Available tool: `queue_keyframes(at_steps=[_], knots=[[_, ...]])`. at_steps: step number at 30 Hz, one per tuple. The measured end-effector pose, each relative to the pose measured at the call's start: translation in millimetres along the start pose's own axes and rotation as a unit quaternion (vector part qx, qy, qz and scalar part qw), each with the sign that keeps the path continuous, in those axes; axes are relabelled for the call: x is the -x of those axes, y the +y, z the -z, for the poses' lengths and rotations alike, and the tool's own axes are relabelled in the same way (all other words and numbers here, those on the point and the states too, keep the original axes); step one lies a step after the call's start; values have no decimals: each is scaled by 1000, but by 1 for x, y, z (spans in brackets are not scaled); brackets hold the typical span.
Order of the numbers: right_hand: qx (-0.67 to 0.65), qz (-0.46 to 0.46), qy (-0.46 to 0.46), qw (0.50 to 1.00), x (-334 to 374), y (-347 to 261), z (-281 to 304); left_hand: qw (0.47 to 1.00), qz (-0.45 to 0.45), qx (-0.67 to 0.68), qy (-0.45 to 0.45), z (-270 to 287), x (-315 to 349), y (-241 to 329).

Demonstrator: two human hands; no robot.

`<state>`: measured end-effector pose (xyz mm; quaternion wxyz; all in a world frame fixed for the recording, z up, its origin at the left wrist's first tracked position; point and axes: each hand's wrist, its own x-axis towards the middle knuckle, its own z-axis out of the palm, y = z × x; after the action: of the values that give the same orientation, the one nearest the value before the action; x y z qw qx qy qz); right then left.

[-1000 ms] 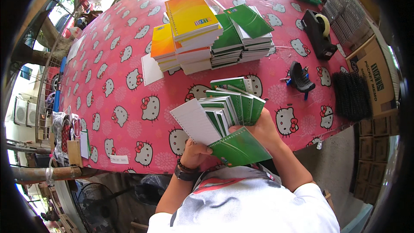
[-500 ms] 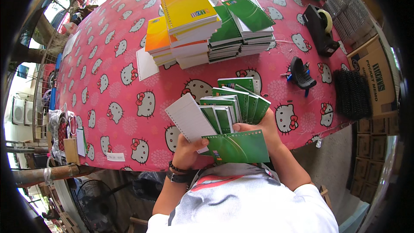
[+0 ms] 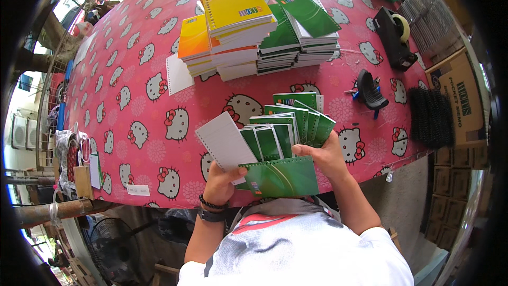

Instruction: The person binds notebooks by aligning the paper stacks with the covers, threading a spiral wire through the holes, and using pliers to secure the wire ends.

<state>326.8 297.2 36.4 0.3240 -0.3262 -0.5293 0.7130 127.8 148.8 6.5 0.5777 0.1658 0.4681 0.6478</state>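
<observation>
My left hand [image 3: 218, 182] is closed on a green notepad cover [image 3: 280, 178] punched with holes along its upper edge, its thumb lying on the cover's left end. A white lined pad [image 3: 222, 140] sticks up beside that thumb, tilted to the left. Close by, my right hand [image 3: 329, 158] grips a fanned bunch of green-covered notepads [image 3: 312, 122], thumb on top, its other fingers hidden beneath. Several green and white pieces of the bunch overlap between the two hands, just above the table's near edge.
Stacks of yellow-orange notepads [image 3: 235, 2] and green notepads [image 3: 308, 16] stand farther back on the pink table [image 3: 137, 153]. To the right are a tape dispenser [image 3: 394, 37], a black-and-blue tool [image 3: 370, 92], black binding coils [image 3: 431, 116] and a cardboard box [image 3: 459, 98].
My left hand has shifted slightly left with the white pad and green cover. My right thumb has moved up from the cover's edge, and the fanned notepads have spread a little.
</observation>
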Motion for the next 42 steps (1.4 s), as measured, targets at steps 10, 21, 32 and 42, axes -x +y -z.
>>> queue_keyframes(at_steps=[10,21,32,42], knots=[[181,143,29,973,-4,-43,22,997,-68,-17,17,-1,5,34],[722,40,-110,682,-68,-84,0,547,-297,-766,-161,-75,-22,80],[660,136,-112,730,-61,-67,12,737,-229,-630,-90,-59,-25,125],[677,120,-175,704,-74,-68,1,941,-103,-317,-52,-2,-15,104]])
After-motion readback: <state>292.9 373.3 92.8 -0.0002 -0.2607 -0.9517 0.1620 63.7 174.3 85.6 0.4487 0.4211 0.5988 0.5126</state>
